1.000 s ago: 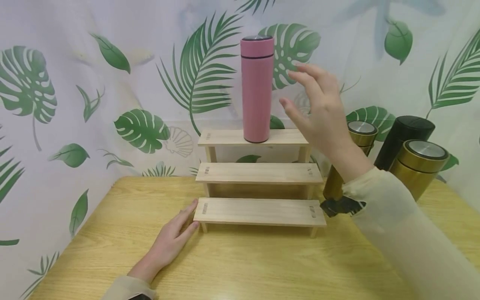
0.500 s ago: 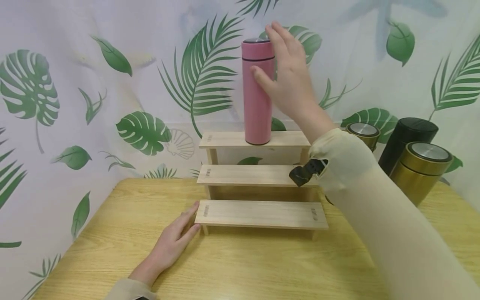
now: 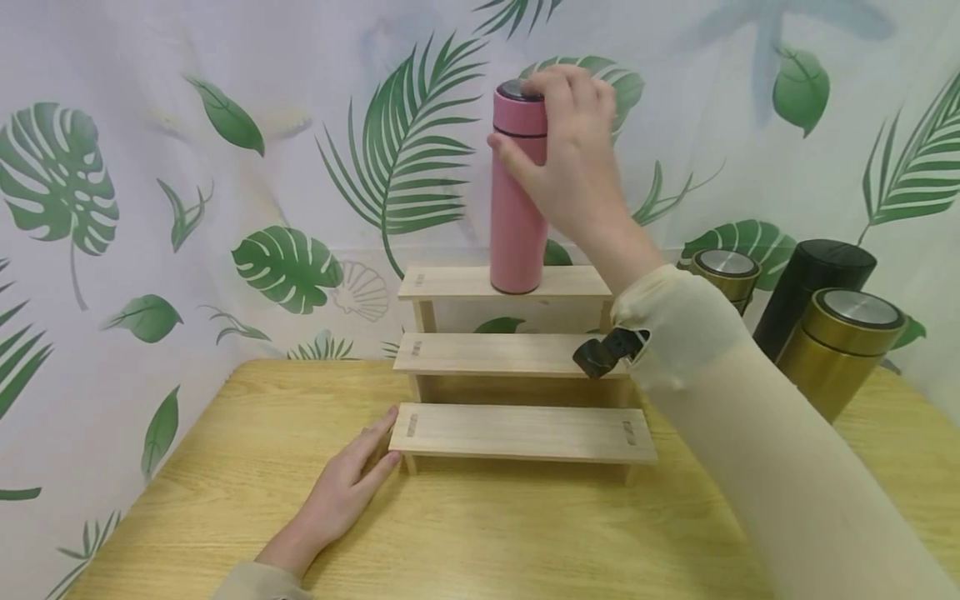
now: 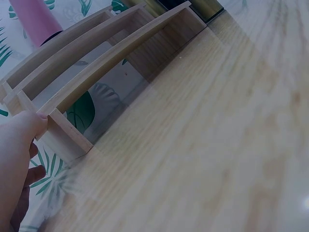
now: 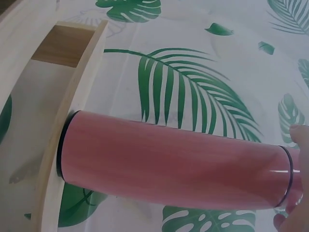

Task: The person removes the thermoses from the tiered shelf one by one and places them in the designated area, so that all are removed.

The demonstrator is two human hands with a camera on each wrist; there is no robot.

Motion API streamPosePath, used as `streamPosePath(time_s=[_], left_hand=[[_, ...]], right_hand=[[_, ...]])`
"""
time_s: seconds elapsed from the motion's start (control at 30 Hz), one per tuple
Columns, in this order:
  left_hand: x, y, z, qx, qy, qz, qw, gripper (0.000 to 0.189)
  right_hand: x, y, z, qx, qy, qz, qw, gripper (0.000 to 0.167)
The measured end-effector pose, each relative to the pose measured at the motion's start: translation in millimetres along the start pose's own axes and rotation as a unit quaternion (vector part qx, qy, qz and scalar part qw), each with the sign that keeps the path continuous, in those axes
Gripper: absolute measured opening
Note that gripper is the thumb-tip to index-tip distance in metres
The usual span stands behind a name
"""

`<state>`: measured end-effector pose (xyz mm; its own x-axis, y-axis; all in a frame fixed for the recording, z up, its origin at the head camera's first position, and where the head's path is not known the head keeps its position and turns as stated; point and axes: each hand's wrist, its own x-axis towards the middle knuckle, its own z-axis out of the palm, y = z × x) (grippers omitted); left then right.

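A pink thermos bottle (image 3: 517, 212) stands on the top step of a three-step wooden stand (image 3: 517, 429), its top leaning slightly to the right in the head view. My right hand (image 3: 573, 146) grips its lid end, fingers bent over the top and thumb across the front. In the right wrist view the base of the thermos bottle (image 5: 169, 162) is on the shelf board, and only part of the right hand (image 5: 300, 183) shows at the lid. My left hand (image 3: 341, 483) rests against the stand's lower left end, thumb at the front corner of the bottom step.
Right of the stand are a gold thermos (image 3: 840, 358), a black bottle (image 3: 817, 283) and another gold thermos (image 3: 726, 265), partly hidden by my right sleeve. A leaf-patterned cloth (image 3: 285, 167) hangs behind the wooden table (image 3: 480, 533).
My right hand has moved left to the pink thermos bottle and its fingers have curled over the lid. The bottle's top has shifted slightly right. My left hand stays at the stand.
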<state>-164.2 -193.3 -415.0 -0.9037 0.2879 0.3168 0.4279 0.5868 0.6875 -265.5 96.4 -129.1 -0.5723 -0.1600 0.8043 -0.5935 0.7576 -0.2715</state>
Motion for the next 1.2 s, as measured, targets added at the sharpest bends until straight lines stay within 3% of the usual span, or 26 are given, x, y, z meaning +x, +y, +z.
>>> streamPosePath(time_s=[0.17,0.33,0.43,0.57,0.7,0.83,0.97,1.1,1.2], left_hand=[[-0.4,0.4,-0.3,-0.002,-0.001,-0.003,1.0,0.056],[-0.6,1.1,-0.2,-0.004,-0.007,-0.009,0.9999,0.056],[-0.8,1.2,-0.2,-0.006,-0.009,-0.011,0.9999,0.056],[-0.8,1.7,-0.7,-0.005,-0.008,-0.012,0.9999,0.056],[-0.8,2.1,-0.9,-0.007,-0.007,-0.011,0.9999,0.057],[-0.8,1.5,-0.6,-0.005,-0.007,-0.01,0.9999,0.057],[-0.9,1.9,-0.3,-0.004,-0.006,-0.009,0.9999,0.057],[-0.5,2.9,-0.5,-0.006,-0.006,-0.01,0.9999,0.057],[-0.3,2.5,-0.4,-0.005,-0.006,-0.01,0.9999,0.057]], right_hand=[[-10.7,-4,-2,0.022,0.033,-0.007,0.9992,0.062],[-21.9,-4,-5,0.08,0.044,-0.03,0.9954,0.057],[-30.0,-3,-7,0.103,0.069,-0.08,0.989,0.054],[-42.4,-2,-10,0.12,0.131,-0.147,0.9731,0.051],[-54.6,-5,-20,0.143,0.168,-0.114,0.9687,0.047],[-69.6,-4,-39,0.135,0.166,-0.066,0.9746,0.044],[-86.0,5,-59,0.108,0.172,-0.062,0.9771,0.044],[-100.7,16,-75,0.081,0.178,-0.057,0.9789,0.058],[-111.7,25,-85,0.053,0.164,-0.046,0.984,0.053]])
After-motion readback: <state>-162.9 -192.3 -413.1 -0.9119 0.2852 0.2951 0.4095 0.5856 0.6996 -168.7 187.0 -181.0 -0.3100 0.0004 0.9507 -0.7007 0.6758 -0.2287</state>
